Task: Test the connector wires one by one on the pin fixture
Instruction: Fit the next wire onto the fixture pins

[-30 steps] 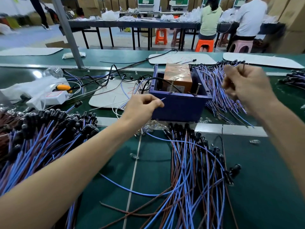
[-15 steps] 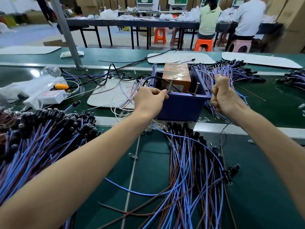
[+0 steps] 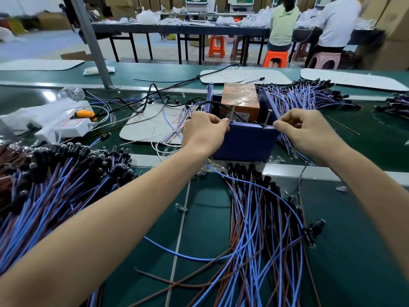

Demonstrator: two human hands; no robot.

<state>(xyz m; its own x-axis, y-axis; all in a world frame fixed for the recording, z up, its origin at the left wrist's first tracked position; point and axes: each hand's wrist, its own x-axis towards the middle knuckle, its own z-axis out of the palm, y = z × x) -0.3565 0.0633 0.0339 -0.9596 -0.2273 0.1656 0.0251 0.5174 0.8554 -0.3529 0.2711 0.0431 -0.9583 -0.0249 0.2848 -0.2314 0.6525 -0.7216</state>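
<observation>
**Q:** What lay nearest the operator on the desk (image 3: 354,251)?
**A:** A loose bundle of blue and brown wires (image 3: 261,235) lay between the forearms, with its black connector heads toward the fixture. A larger heap (image 3: 55,180) covered the near left. The connector wire (image 3: 316,227) lay at the bundle's right edge, and its leads rose toward the hands.

**Q:** State each grip.
**A:** The left hand (image 3: 204,131) pinched the blue lead between thumb and forefinger at the base of the left pin (image 3: 232,113). The right hand (image 3: 309,131) pinched the dark lead in the same way, just beside the right pin (image 3: 267,118). The lead tips were too thin to make out.

**Q:** Where was the pin fixture?
**A:** The pin fixture (image 3: 245,145), a blue open box, stood just beyond the bundle with both pins upright on its near rim. A brown taped box (image 3: 240,98) sat inside. The hands covered the rim's corners.

**Q:** What surrounded it?
**A:** A white mat (image 3: 155,122) and a power strip (image 3: 73,126) lay to the left, near a tangle of black cables. Another wire heap (image 3: 309,96) lay to the right. A slanted metal post (image 3: 93,41) rose behind. Farther off, a person in pale green (image 3: 282,25) and one in white (image 3: 336,21) sat at another desk.
</observation>
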